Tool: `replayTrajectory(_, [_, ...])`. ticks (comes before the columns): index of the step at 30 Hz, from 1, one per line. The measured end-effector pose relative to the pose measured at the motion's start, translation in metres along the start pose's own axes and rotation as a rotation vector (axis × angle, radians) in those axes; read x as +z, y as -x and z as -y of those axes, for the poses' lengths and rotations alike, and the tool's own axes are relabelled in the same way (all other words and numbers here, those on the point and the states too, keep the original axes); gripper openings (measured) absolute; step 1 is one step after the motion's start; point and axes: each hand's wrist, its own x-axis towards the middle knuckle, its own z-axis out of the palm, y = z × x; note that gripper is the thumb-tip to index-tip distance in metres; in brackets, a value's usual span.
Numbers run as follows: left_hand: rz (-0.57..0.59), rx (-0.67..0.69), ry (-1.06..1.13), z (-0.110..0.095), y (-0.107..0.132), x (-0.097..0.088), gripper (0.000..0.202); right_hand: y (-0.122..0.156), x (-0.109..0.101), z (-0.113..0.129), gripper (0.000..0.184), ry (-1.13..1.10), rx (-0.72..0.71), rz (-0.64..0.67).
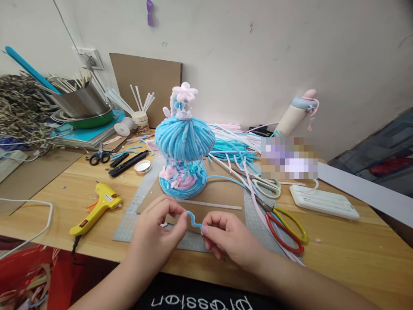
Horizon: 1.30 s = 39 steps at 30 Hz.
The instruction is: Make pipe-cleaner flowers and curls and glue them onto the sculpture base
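Note:
A short, wavy piece of blue pipe cleaner stretches between my two hands. My left hand pinches one end between thumb and forefinger. The other end is pinched by my right hand. Just beyond them stands a fuzzy carousel-like ornament, with a pleated blue top, a pink flower at its tip and a round blue base. It rests on a piece of brown cardboard over a grey cutting mat. A thin white glue stick lies between the ornament and my hands.
At left lie a yellow glue gun, black scissors and a black utility knife. Red-and-yellow-handled scissors, pale-handled scissors, a white power strip and a bottle are at right. Blue pipe cleaners lie behind.

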Motion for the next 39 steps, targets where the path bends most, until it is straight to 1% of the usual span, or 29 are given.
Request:
replayTrajectory(1, [-0.021,-0.030,0.051,0.001,0.001,0.002,0.002,0.000,0.000,0.000,0.026,-0.046,0.007,-0.001])
replayTrajectory(4, [-0.102,-0.164,0.280,0.006,0.007,0.013,0.018,0.000,-0.002,0.002,0.025,-0.230,0.023,0.008])
replayTrajectory(5, [-0.098,-0.201,0.353,0.007,0.010,0.018,0.018,0.001,-0.002,0.003,0.025,-0.287,0.027,0.026])
replayTrajectory(7, [-0.050,-0.251,0.467,0.007,0.014,0.026,0.010,0.001,-0.003,0.003,0.024,-0.363,0.035,0.072])
replayTrajectory(9, [-0.017,-0.289,0.550,0.005,0.017,0.032,0.009,0.000,-0.003,0.003,0.024,-0.391,0.045,0.106])
replayTrajectory(10, [-0.022,-0.306,0.580,0.004,0.017,0.034,0.009,0.000,-0.003,0.002,0.024,-0.393,0.050,0.109])
replayTrajectory(12, [-0.041,-0.317,0.618,0.002,0.018,0.036,0.009,0.000,-0.002,0.000,0.024,-0.381,0.051,0.098])
replayTrajectory(16, [-0.035,-0.320,0.625,0.003,0.018,0.036,0.007,0.000,0.002,-0.002,0.026,-0.323,0.034,0.048])
replayTrajectory(20, [-0.025,-0.309,0.586,0.003,0.021,0.037,0.008,-0.001,0.005,-0.003,0.027,-0.249,0.019,-0.006])
replayTrajectory(22, [-0.021,-0.300,0.567,0.003,0.022,0.037,0.010,-0.001,0.006,-0.004,0.028,-0.214,0.005,-0.005])
replayTrajectory(24, [-0.045,-0.284,0.534,0.006,0.020,0.033,0.011,-0.002,0.006,-0.005,0.027,-0.208,0.007,-0.004])
replayTrajectory(25, [-0.077,-0.271,0.503,0.009,0.017,0.029,0.011,-0.002,0.005,-0.005,0.026,-0.213,0.013,-0.014])
replayTrajectory(27, [-0.178,-0.244,0.388,0.020,0.007,0.015,0.010,-0.002,0.003,-0.004,0.023,-0.230,0.023,-0.049])
replayTrajectory(29, [-0.275,-0.235,0.183,0.036,-0.008,-0.004,0.011,-0.002,0.000,-0.003,0.021,-0.247,0.017,-0.071])
replayTrajectory(30, [-0.302,-0.253,0.069,0.045,-0.017,-0.012,0.013,-0.002,-0.002,-0.002,0.020,-0.252,0.010,-0.073])
replayTrajectory(31, [-0.270,-0.275,-0.034,0.053,-0.026,-0.020,0.014,-0.002,-0.003,-0.001,0.019,-0.256,0.004,-0.070])
replayTrajectory(33, [-0.121,-0.301,-0.194,0.068,-0.043,-0.030,0.016,-0.002,-0.004,0.000,0.018,-0.257,0.001,-0.064])
replayTrajectory(35, [0.010,-0.332,-0.254,0.078,-0.056,-0.031,0.016,-0.002,-0.004,0.000,0.017,-0.242,0.006,-0.067])
replayTrajectory(37, [0.053,-0.358,-0.254,0.083,-0.064,-0.026,0.017,-0.002,-0.004,0.000,0.016,-0.219,0.013,-0.073])
replayTrajectory(39, [0.038,-0.370,-0.234,0.085,-0.066,-0.019,0.017,-0.002,-0.004,0.000,0.015,-0.192,0.021,-0.078])
